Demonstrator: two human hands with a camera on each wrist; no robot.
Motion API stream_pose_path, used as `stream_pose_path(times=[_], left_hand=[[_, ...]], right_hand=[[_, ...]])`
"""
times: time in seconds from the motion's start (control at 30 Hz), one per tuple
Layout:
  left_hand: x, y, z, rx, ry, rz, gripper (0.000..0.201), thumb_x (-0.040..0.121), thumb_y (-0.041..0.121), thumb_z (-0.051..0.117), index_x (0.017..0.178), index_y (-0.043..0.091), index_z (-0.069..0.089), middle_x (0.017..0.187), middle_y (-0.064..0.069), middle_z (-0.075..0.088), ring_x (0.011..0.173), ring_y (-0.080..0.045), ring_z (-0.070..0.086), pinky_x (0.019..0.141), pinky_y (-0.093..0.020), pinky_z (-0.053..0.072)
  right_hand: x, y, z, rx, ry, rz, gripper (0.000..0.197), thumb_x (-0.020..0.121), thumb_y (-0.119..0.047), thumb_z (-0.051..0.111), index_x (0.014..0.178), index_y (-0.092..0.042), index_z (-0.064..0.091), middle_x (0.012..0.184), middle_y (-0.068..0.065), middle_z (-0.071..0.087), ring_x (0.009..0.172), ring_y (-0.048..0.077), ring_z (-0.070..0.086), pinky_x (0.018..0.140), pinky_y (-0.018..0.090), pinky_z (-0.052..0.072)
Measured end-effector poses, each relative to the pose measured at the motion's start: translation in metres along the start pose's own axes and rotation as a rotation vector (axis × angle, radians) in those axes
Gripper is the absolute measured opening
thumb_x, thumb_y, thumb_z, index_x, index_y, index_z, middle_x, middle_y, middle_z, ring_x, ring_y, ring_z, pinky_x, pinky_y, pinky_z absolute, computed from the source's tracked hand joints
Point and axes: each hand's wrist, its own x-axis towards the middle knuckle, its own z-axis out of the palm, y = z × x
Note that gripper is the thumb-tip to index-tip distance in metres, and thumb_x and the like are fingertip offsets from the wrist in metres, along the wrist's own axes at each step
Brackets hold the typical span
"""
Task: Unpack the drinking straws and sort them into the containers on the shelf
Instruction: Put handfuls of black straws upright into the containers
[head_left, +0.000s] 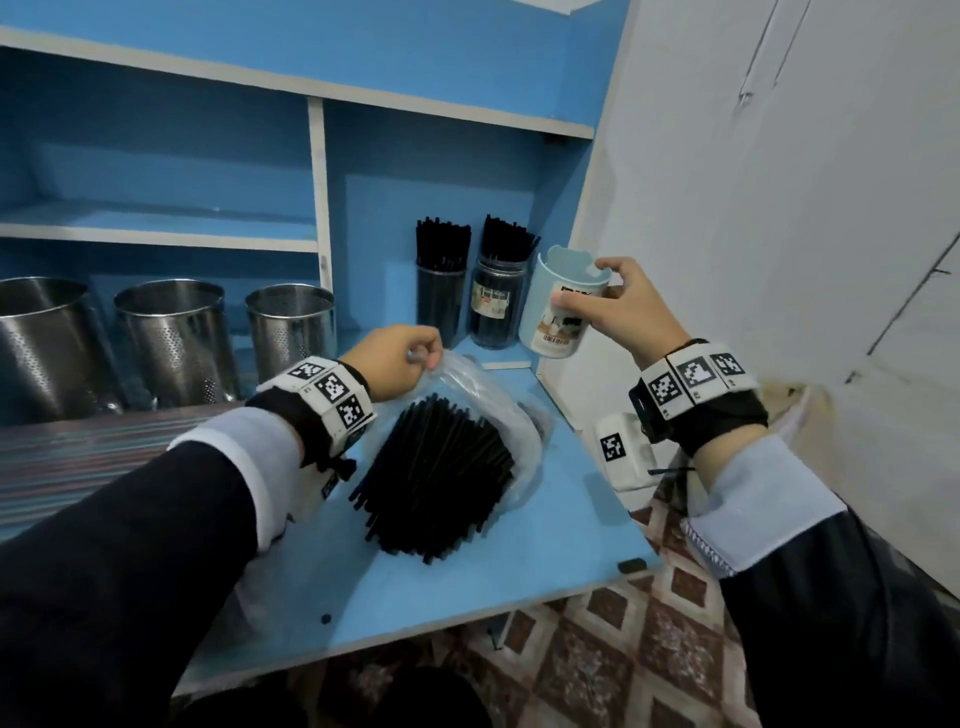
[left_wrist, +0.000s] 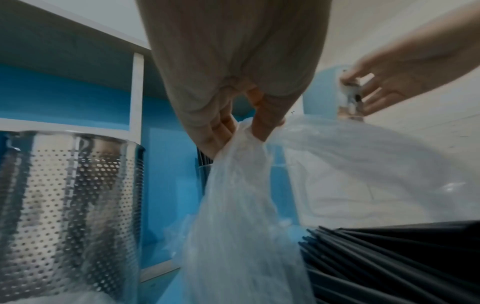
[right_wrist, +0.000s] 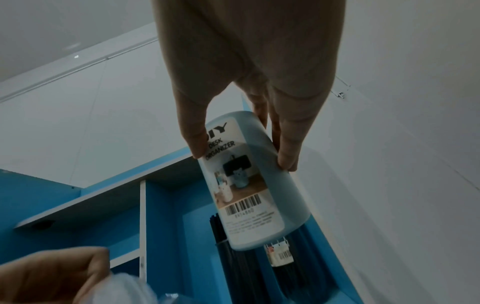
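A blue shelf unit (head_left: 441, 171) with white edges fills the view, and its blue worktop (head_left: 561, 525) juts out over a patterned floor (head_left: 623, 660). Three perforated steel bins (head_left: 171, 343) stand in a row in the left compartment, on a striped surface. On the worktop lies a clear plastic bag (head_left: 498, 395), its mouth open toward the person, with a thick bundle of black straws (head_left: 441, 473) sticking out of it and fanned across the blue surface. The left hand (head_left: 395, 361) pinches the far, gathered end of the bag between curled fingers (left_wrist: 265, 123) and lifts it off the worktop. In the right compartment stand two clear jars (head_left: 496, 301), side by side and both packed with upright black straws. Just beside them, the right hand (head_left: 623, 306) grips a pale blue cup (head_left: 561, 306) bearing a "DIY desk organizer" label, thumb on the label and fingers round the far side; the cup is tilted and held above the shelf edge, and no straws show above its rim. Both wrists wear bands with black-and-white square markers (head_left: 332, 387).
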Motion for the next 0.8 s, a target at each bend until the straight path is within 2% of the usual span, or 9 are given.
stream_pose_path(times=[0.13, 0.23, 0.37, 0.47, 0.6, 0.67, 0.7, 0.73, 0.8], left_hand=[[-0.002, -0.012, -0.016, -0.003, 0.157, -0.112, 0.030, 0.086, -0.004, 0.044, 0.082, 0.019, 0.062, 0.096, -0.015, 0.064, 0.084, -0.030, 0.054, 0.077, -0.032, 0.041], [-0.009, -0.020, -0.020, -0.026, 0.215, -0.174, 0.032, 0.086, -0.003, 0.042, 0.082, 0.018, 0.065, 0.103, -0.014, 0.065, 0.090, -0.029, 0.056, 0.079, -0.031, 0.042], [-0.021, -0.028, -0.015, -0.080, 0.064, -0.244, 0.033, 0.088, -0.001, 0.044, 0.081, 0.024, 0.065, 0.098, -0.016, 0.068, 0.082, -0.026, 0.059, 0.083, -0.039, 0.050], [-0.028, -0.030, -0.012, -0.103, -0.059, -0.249, 0.027, 0.088, 0.001, 0.054, 0.080, 0.025, 0.062, 0.092, -0.012, 0.062, 0.082, -0.023, 0.053, 0.079, -0.030, 0.044], [-0.032, -0.032, -0.016, -0.076, -0.110, -0.268, 0.034, 0.089, 0.002, 0.049, 0.074, 0.028, 0.066, 0.077, -0.001, 0.059, 0.073, -0.020, 0.051, 0.066, -0.025, 0.040], [-0.035, -0.029, -0.018, -0.046, -0.134, -0.271, 0.038, 0.089, 0.002, 0.047, 0.080, 0.031, 0.070, 0.078, 0.009, 0.059, 0.071, -0.020, 0.056, 0.065, -0.025, 0.045], [-0.036, -0.027, -0.019, -0.036, -0.130, -0.271, 0.041, 0.089, 0.001, 0.045, 0.085, 0.031, 0.072, 0.087, 0.011, 0.061, 0.073, -0.022, 0.059, 0.066, -0.025, 0.048], [-0.036, -0.025, -0.018, -0.029, -0.113, -0.273, 0.044, 0.087, -0.001, 0.042, 0.090, 0.029, 0.073, 0.100, 0.009, 0.064, 0.073, -0.025, 0.060, 0.063, -0.025, 0.049], [-0.036, -0.024, -0.017, -0.040, -0.056, -0.273, 0.051, 0.082, -0.006, 0.037, 0.094, 0.027, 0.074, 0.127, 0.003, 0.061, 0.065, -0.022, 0.055, 0.053, -0.022, 0.045]], right_hand=[[-0.017, 0.017, 0.003, -0.041, 0.019, 0.027, 0.070, 0.073, -0.031, 0.083, 0.129, -0.021, 0.043, 0.118, 0.006, 0.062, 0.105, 0.017, 0.063, 0.076, 0.022, 0.046], [-0.032, 0.037, 0.016, -0.091, 0.008, 0.063, 0.069, 0.073, -0.034, 0.083, 0.128, -0.021, 0.042, 0.117, 0.004, 0.060, 0.104, 0.018, 0.062, 0.080, 0.025, 0.047], [-0.052, 0.071, 0.038, -0.139, -0.044, 0.151, 0.061, 0.072, -0.029, 0.084, 0.115, -0.017, 0.043, 0.111, 0.006, 0.060, 0.104, 0.023, 0.063, 0.085, 0.035, 0.054], [-0.063, 0.090, 0.046, -0.188, -0.076, 0.203, 0.059, 0.072, -0.028, 0.084, 0.111, -0.015, 0.041, 0.108, 0.006, 0.058, 0.104, 0.023, 0.062, 0.084, 0.035, 0.054], [-0.069, 0.096, 0.047, -0.225, -0.135, 0.281, 0.067, 0.074, -0.032, 0.082, 0.120, -0.014, 0.037, 0.124, 0.011, 0.056, 0.105, 0.021, 0.059, 0.081, 0.032, 0.050], [-0.070, 0.087, 0.046, -0.262, -0.125, 0.237, 0.084, 0.074, -0.035, 0.083, 0.136, -0.010, 0.032, 0.135, 0.012, 0.048, 0.114, 0.022, 0.052, 0.089, 0.030, 0.045], [-0.071, 0.080, 0.047, -0.292, -0.082, 0.171, 0.090, 0.074, -0.036, 0.082, 0.142, -0.010, 0.030, 0.138, 0.011, 0.043, 0.121, 0.023, 0.048, 0.094, 0.029, 0.041], [-0.072, 0.071, 0.048, -0.309, -0.021, 0.078, 0.087, 0.076, -0.037, 0.081, 0.143, -0.011, 0.032, 0.140, 0.010, 0.041, 0.126, 0.022, 0.044, 0.100, 0.029, 0.038], [-0.076, 0.050, 0.056, -0.297, 0.089, -0.141, 0.061, 0.082, -0.031, 0.075, 0.132, -0.012, 0.047, 0.131, 0.006, 0.049, 0.121, 0.018, 0.047, 0.104, 0.029, 0.039]])
